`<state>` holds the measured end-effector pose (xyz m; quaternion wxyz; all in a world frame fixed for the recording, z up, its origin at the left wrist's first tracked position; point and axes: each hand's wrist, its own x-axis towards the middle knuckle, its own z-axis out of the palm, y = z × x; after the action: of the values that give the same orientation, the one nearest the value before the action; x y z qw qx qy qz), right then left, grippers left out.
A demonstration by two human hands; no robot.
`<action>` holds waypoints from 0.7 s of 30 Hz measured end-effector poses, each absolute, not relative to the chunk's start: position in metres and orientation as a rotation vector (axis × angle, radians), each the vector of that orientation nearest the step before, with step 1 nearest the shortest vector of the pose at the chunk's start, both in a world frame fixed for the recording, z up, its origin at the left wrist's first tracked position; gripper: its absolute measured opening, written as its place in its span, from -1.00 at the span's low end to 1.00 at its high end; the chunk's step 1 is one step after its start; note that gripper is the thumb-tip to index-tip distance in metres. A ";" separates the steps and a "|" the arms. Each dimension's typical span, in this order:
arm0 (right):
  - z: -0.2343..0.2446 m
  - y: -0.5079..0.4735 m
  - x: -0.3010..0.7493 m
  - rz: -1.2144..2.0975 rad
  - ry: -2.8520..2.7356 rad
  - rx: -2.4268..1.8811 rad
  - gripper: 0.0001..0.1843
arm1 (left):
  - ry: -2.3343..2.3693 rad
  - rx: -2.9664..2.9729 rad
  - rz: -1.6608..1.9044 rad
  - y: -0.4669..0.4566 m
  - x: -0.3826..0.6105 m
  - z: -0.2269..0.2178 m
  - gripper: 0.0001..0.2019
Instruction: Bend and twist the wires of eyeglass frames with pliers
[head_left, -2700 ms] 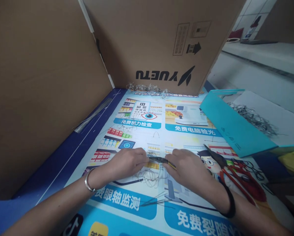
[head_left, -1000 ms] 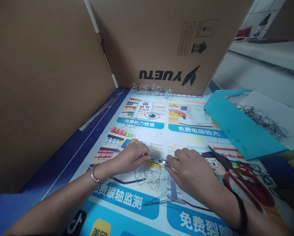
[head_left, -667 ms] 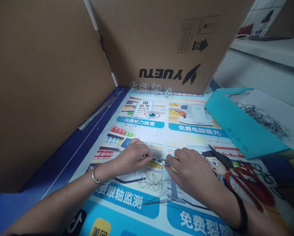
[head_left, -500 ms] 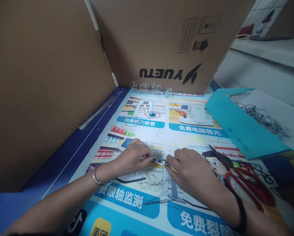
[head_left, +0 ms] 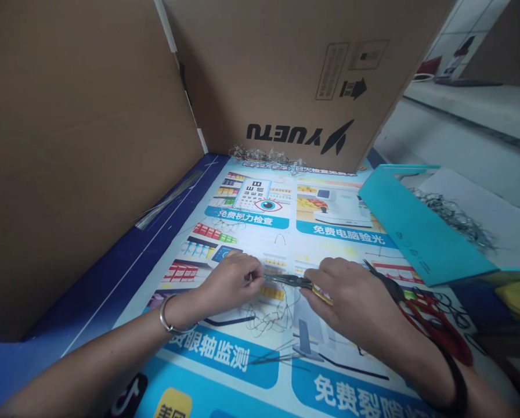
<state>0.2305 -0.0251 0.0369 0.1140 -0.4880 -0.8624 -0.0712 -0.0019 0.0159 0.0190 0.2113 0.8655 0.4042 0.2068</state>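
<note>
My right hand (head_left: pixel 347 296) is wrapped around a pair of pliers (head_left: pixel 291 281) with yellow on the handles. Their narrow dark jaws point left, right up to the fingertips of my left hand (head_left: pixel 234 281). That hand wears a silver bangle and is closed in a pinch on a thin wire, mostly hidden by the fingers. Just below the jaws is a loose tangle of bent wire (head_left: pixel 271 316) over the printed sheet. Nearer to me lie several straight wire pieces (head_left: pixel 273 357).
Cardboard panels (head_left: pixel 303 69) stand at the back and left. Straight wires (head_left: pixel 168 200) lie along the left panel. Clear, wiry bits (head_left: pixel 264 155) line the back panel. On the right are a turquoise folder (head_left: pixel 421 232), a heap of wire pieces (head_left: pixel 455 220) and red-handled scissors (head_left: pixel 443 334).
My right hand has moved slightly right and the pliers have turned, so more of their narrow jaws shows. My left hand stays nearly in place, still pinched. The view has shifted slightly.
</note>
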 end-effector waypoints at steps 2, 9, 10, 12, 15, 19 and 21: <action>0.042 -0.026 0.234 -0.179 -2.553 -1.446 -0.78 | 1.147 2.375 0.574 0.015 -0.003 0.018 -0.91; 0.036 -0.028 0.228 -0.203 -2.618 -1.537 -0.82 | 1.183 2.225 0.532 0.011 -0.003 0.014 -0.91; 0.035 -0.027 0.226 -0.221 -2.621 -1.543 -0.82 | 1.189 2.190 0.523 0.010 -0.003 0.014 -0.92; 0.034 -0.028 0.225 -0.252 -2.626 -1.548 -0.82 | 1.191 2.128 0.506 0.010 -0.003 0.014 -0.93; 0.033 -0.028 0.223 -0.281 -2.625 -1.537 -0.83 | 1.187 2.054 0.504 0.010 -0.003 0.014 -0.94; 0.029 -0.030 0.221 -0.278 -2.628 -1.501 -0.85 | 1.164 1.992 0.524 0.011 -0.004 0.011 -0.90; 0.028 -0.030 0.220 -0.261 -2.641 -1.485 -0.86 | 1.153 1.978 0.510 0.011 -0.004 0.008 -0.89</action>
<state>0.2205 -0.0300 0.0280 0.0503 -0.4877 -0.8673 -0.0859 -0.0043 0.0112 0.0077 0.3874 0.7774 0.4531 0.2006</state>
